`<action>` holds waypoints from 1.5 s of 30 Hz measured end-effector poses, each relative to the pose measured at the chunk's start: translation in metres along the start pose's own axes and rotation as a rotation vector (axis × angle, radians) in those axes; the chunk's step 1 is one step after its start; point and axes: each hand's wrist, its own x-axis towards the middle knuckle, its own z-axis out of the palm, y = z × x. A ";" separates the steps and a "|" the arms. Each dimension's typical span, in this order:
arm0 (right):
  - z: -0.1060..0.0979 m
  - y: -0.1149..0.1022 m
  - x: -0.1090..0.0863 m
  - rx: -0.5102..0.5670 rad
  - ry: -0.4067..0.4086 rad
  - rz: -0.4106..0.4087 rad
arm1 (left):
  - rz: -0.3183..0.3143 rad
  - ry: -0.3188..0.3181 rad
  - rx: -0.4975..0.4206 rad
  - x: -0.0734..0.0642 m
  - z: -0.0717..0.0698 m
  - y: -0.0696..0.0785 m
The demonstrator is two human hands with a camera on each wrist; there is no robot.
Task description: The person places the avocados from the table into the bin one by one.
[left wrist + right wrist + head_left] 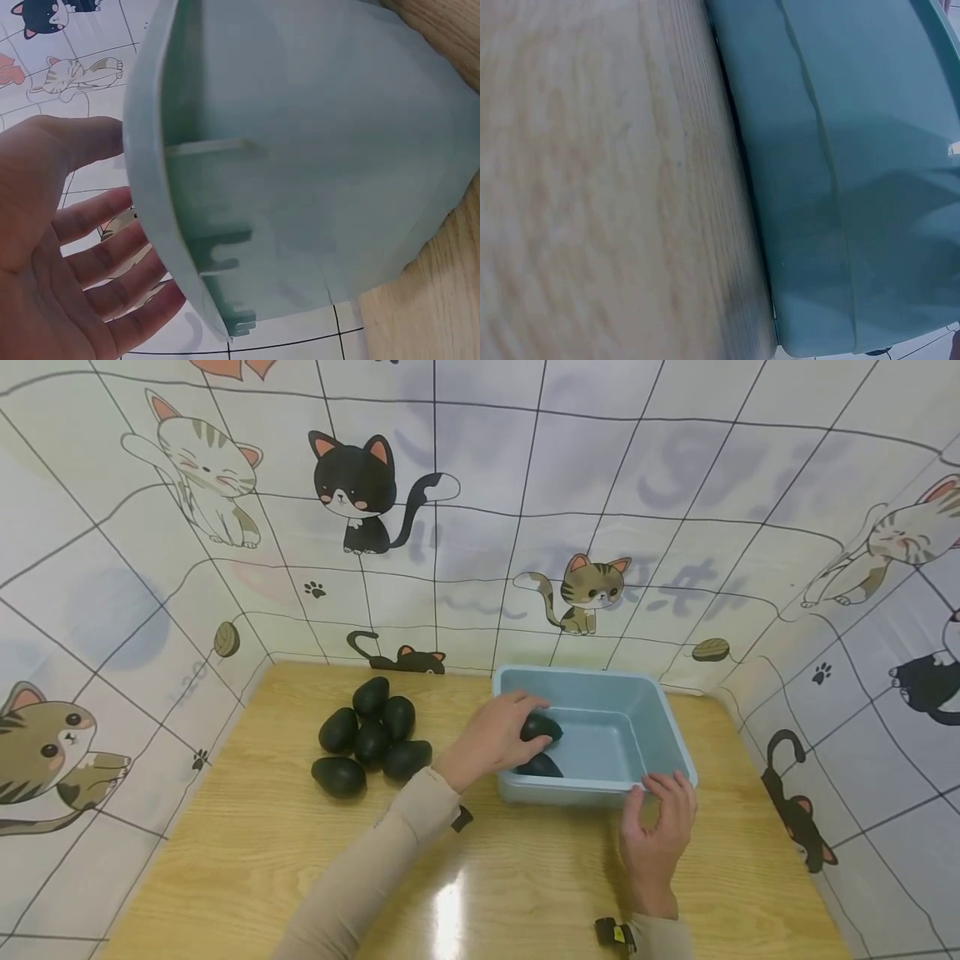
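A light blue plastic bin (600, 783) stands on the table toward the back right. My left hand (498, 735) reaches over its left side, with thumb and fingers around a dark green avocado (546, 727) inside. Another avocado (542, 766) lies below it in the bin's front left corner. In the left wrist view my left hand (82, 247) is partly behind the bin's rim (142, 150), which hides the avocado. At the front right corner, my right hand (663, 827) holds the bin's rim. The right wrist view shows the bin's outer wall (840, 195).
Several more avocados (371, 743) lie in a cluster on the wooden table (247, 860), left of the bin. Behind the table and along its sides hang white walls (480, 460) printed with cartoon cats and grid lines.
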 end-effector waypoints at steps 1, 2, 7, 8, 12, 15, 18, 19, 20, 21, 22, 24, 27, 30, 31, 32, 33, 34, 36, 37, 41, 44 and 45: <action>0.000 0.001 -0.001 -0.003 -0.002 0.001 | 0.000 0.004 -0.008 -0.001 0.000 0.000; 0.000 0.003 -0.001 -0.004 -0.003 0.002 | -0.001 0.009 -0.015 -0.002 0.001 -0.001; -0.002 0.009 -0.005 -0.011 -0.011 0.011 | -0.002 0.031 -0.039 -0.005 0.003 -0.003; -0.002 0.009 -0.005 -0.012 -0.012 0.013 | -0.003 0.034 -0.046 -0.006 0.003 -0.003; -0.002 0.009 -0.006 -0.012 -0.013 0.013 | -0.005 0.046 -0.086 -0.009 0.005 -0.006; -0.002 0.007 -0.004 -0.010 -0.012 0.008 | -0.008 0.060 -0.118 -0.012 0.006 -0.007; -0.001 0.004 -0.003 -0.014 -0.012 0.009 | -0.004 0.078 -0.144 -0.016 0.007 -0.009; -0.002 0.005 -0.003 -0.016 -0.014 0.011 | -0.007 0.080 -0.150 -0.017 0.008 -0.009; -0.002 0.004 -0.003 -0.018 -0.015 0.013 | -0.007 0.085 -0.155 -0.018 0.008 -0.010; -0.002 0.004 -0.003 -0.018 -0.014 0.013 | -0.008 0.088 -0.160 -0.019 0.008 -0.010; -0.002 0.003 -0.003 -0.016 -0.012 0.013 | -0.007 0.096 -0.169 -0.020 0.009 -0.011; -0.002 0.000 -0.002 -0.014 -0.007 0.011 | -0.007 0.111 -0.180 -0.022 0.010 -0.012; -0.001 -0.004 0.000 -0.010 -0.001 0.010 | -0.003 0.142 -0.197 -0.024 0.012 -0.015; -0.001 -0.008 0.002 -0.010 -0.004 0.010 | -0.008 0.164 -0.202 -0.026 0.014 -0.018; -0.001 -0.009 0.002 -0.007 -0.004 0.011 | -0.012 0.167 -0.206 -0.027 0.015 -0.019; -0.001 -0.010 0.003 -0.006 -0.005 0.010 | -0.018 0.167 -0.208 -0.027 0.016 -0.020; -0.001 -0.010 0.003 -0.005 -0.006 0.010 | -0.024 0.167 -0.211 -0.028 0.017 -0.020; -0.001 -0.010 0.003 -0.005 -0.006 0.010 | -0.030 0.165 -0.214 -0.029 0.017 -0.021; -0.001 -0.009 0.003 -0.004 -0.005 0.009 | -0.039 0.164 -0.224 -0.030 0.019 -0.023; -0.001 -0.008 0.002 -0.007 -0.008 0.011 | -0.040 0.163 -0.230 -0.031 0.020 -0.024; -0.002 -0.006 0.001 -0.017 -0.018 0.017 | -0.038 0.175 -0.249 -0.033 0.022 -0.026; -0.002 -0.007 0.002 -0.011 -0.019 0.015 | -0.044 0.188 -0.259 -0.035 0.023 -0.027; -0.001 -0.008 0.003 -0.006 -0.017 0.013 | -0.050 0.192 -0.262 -0.036 0.024 -0.028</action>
